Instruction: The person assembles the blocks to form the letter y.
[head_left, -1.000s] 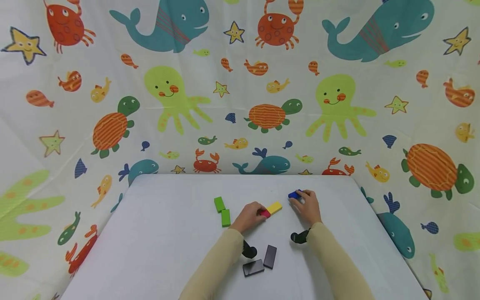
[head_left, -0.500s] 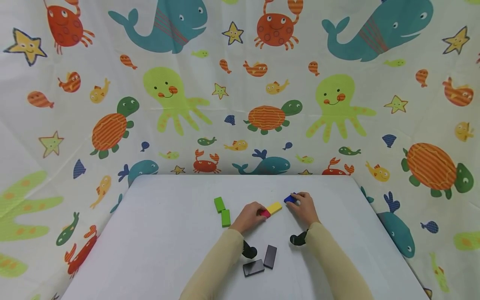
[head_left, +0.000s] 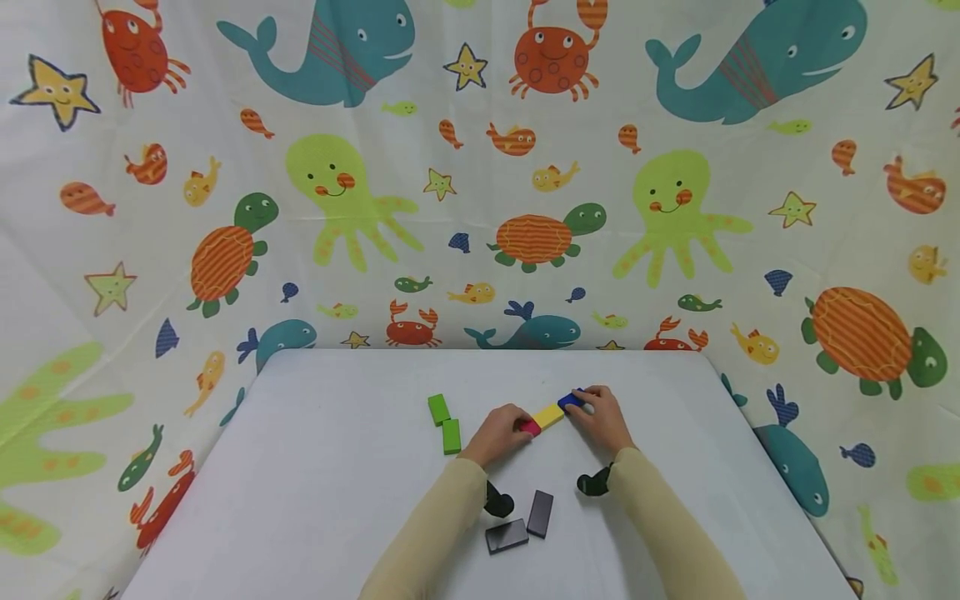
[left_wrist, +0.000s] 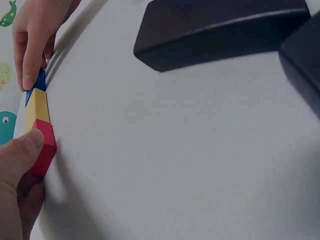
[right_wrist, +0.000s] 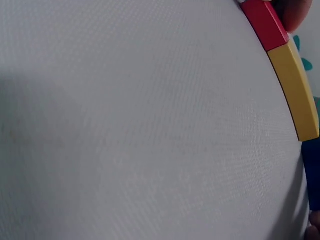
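Observation:
Three blocks lie end to end in a slanting row on the white table (head_left: 322,467). The yellow block (head_left: 549,416) forms the middle. At the near-left end is the red block (left_wrist: 46,145), which my left hand (head_left: 501,433) pinches, thumb on its top in the left wrist view. My right hand (head_left: 604,421) holds the blue block (right_wrist: 312,172) at the far-right end by its outer part. Blue meets yellow end to end in the right wrist view. The right fingertips show only partly there, at the lower right edge.
Left of the row lie two green blocks (head_left: 452,437), corner to corner. Two dark grey blocks (head_left: 540,513) sit nearer the body, between the forearms. Black wrist cameras (head_left: 498,502) hang under both wrists. A sea-animal cloth (head_left: 465,192) rises behind the table.
My right hand has slid the blue block left and nearer, from apart to against the yellow block's end. My left hand has stayed on the red block.

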